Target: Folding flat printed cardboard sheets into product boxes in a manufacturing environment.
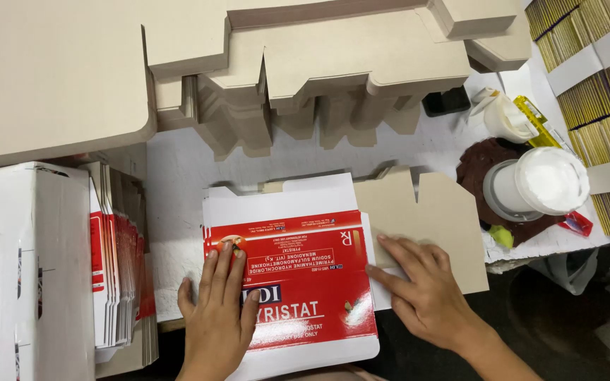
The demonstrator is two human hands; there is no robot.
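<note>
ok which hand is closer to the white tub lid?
Right. The right hand rests on the carton's right edge, below-left of the white tub lid. The left hand lies flat on the red carton, farther left.

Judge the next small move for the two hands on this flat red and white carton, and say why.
Probably the right hand folds the carton's right edge flap inward over the flat red and white carton. The left hand lies flat on the printed panel, pinning it, while the right fingers sit at the carton's right edge, over the plain brown blank beneath.
</note>
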